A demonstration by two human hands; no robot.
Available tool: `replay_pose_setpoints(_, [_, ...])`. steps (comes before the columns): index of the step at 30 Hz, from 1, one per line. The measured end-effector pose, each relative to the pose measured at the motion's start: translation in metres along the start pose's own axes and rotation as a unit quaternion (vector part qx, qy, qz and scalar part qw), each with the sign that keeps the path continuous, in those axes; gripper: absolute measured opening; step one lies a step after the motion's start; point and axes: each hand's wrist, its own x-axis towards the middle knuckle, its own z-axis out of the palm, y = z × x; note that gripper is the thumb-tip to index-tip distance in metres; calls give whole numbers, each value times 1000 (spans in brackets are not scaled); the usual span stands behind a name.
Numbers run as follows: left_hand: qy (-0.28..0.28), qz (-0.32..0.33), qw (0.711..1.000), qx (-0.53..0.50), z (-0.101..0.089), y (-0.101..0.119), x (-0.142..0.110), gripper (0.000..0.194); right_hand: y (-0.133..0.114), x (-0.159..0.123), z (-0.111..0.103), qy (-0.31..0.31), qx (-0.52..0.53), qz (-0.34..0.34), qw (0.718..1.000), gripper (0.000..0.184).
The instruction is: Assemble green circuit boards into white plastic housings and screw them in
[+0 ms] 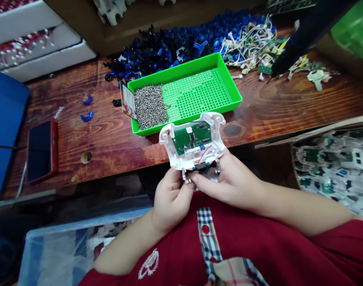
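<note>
Between my two hands, close to my body, is a white plastic game controller shell [166, 137] with its inside facing up. A green circuit board [181, 140] sits in it, and a thin red wire runs across its lower part. My left hand [173, 196] is closed on the near left edge of the shell. Wrapped round the near right side, my right hand [235, 174] has its thumb reaching over the near edge beside small clear parts. The fingers underneath the shell are hidden.
A green basket [235, 95] with a heap of screws [151, 107] stands just beyond the shell. Blue plastic parts [175, 47] and wired boards [250, 43] are piled behind. A phone [42, 151] lies left; a box of assembled boards [333, 171] is at right.
</note>
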Motion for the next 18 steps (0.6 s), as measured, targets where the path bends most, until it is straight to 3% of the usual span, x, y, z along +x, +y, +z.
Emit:
replay_pose_setpoints(5, [42,-51,987,-144,4,-1,7,37,2,-5,-9,-69,98,-12,993,45])
replay_pose_setpoints(8, [58,-43,987,-144,4,1,6,37,2,-8,-15,-65,142,-3,988,28])
replay_pose_setpoints(11, [52,-19,991,-124,4,2,4,37,0,-8,-17,-41,120,18,992,15])
replay_pose_setpoints(18, [39,5,993,-109,6,6,5,37,-3,-8,-14,-36,111,31,993,13])
